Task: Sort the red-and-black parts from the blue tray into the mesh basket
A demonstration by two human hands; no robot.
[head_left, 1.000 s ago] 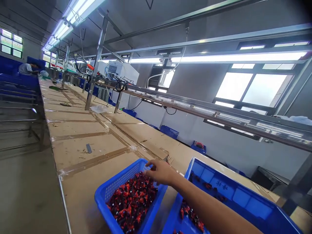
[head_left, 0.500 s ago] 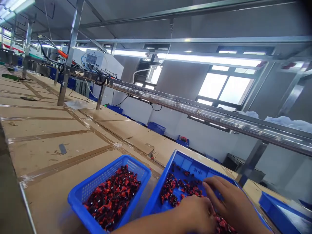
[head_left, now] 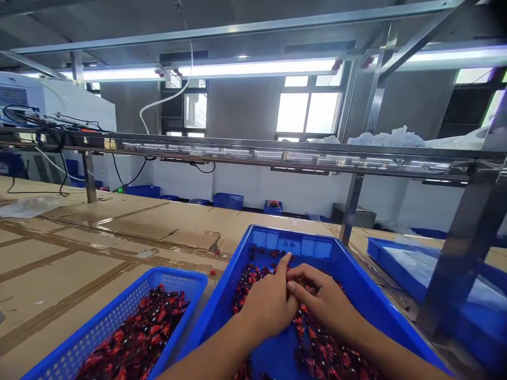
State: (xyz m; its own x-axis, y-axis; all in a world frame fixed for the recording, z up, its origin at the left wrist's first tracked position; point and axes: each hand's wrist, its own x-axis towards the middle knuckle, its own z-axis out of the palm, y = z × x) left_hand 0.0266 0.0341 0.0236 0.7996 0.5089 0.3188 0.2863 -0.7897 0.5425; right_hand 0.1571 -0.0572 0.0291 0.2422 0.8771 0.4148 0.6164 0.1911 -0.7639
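The left hand [head_left: 267, 309] and right hand [head_left: 322, 295] are curled narrow, close together, over red-black pieces [head_left: 317, 353] in a blue tray [head_left: 295, 235]; I cannot tell if they hold any piece. Just beside stands a blue basket [head_left: 158, 277] full of such pieces, on cardboard [head_left: 130, 227]. Farther, a metal rail [head_left: 257, 154] crosses the view.

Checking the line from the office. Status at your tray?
Left hand, right hand close together over red-and-black parts in blue plastic tray. Blue mesh basket alongside, clear of hands.
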